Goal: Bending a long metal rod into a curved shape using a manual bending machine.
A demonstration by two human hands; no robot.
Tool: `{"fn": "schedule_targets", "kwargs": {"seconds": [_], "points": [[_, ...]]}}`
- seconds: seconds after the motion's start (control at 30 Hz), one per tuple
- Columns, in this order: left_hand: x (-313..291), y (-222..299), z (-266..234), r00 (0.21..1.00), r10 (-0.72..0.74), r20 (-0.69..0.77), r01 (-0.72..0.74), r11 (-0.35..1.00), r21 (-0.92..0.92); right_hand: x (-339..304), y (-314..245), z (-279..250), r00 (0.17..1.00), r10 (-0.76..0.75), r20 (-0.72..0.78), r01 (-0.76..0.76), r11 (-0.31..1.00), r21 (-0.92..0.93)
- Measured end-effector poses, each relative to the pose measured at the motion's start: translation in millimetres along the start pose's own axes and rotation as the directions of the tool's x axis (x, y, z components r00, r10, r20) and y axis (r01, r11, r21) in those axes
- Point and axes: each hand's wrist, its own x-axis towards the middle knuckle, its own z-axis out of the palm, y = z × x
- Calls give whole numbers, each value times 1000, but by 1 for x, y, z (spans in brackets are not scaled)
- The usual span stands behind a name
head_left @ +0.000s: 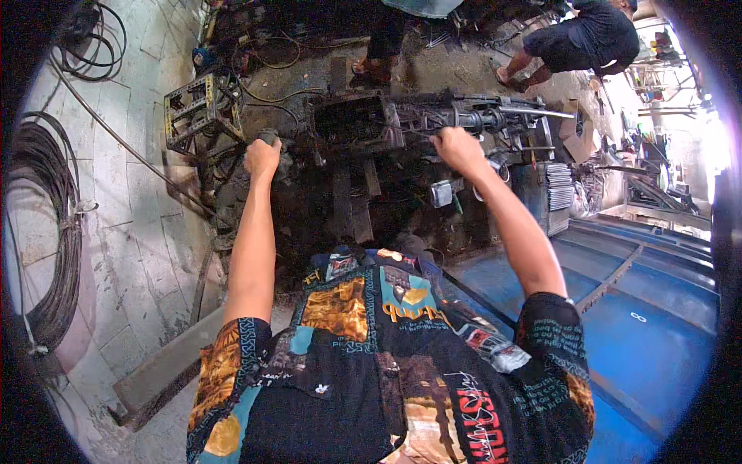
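Observation:
Across the middle, ahead of me, lies a dark, greasy machine with an open rectangular housing [315, 124] and bright metal shafts [533, 109] reaching to the right. My left hand [263, 157] is closed at the machine's left end. A dark rounded piece like a knob [269, 136] sticks out past its fingers. At the right side of the housing my right hand [457, 148] is closed too, its fingers curled against the machine's edge. What lies inside that grip is hidden. Below the right hand are a small pale square box [441, 194] and a green stick-shaped item [457, 204].
Beyond the machine stand two people, one with bare legs [533, 66] at the right. A perforated metal frame [191, 112] and coiled black cable [46, 224] are on the left. Blue metal panels [618, 286] lie right, near a stack of pale plates [558, 193].

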Motion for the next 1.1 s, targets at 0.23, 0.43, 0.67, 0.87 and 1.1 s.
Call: {"fn": "schedule_targets", "kwargs": {"seconds": [0.23, 0.43, 0.67, 0.87, 1.1], "points": [[-12, -10, 22, 984, 52, -168, -49, 999, 24, 60, -20, -52, 956, -273, 107, 293, 910, -293], [19, -15, 22, 996, 44, -75, -42, 999, 26, 87, -22, -54, 905, -298, 302, 388, 870, -304], [30, -11, 16, 997, 49, -57, -51, 998, -41, 99, -6, -39, 876, -427, 225, 476, 843, -251], [-2, -5, 26, 987, 18, -157, -40, 989, -141, 81, 13, -21, 861, -454, 229, 500, 838, -217], [1, -11, 36, 985, -2, -175, -11, 997, -74, 36, 9, 50, 960, -241, 142, 229, 969, 94]]}}
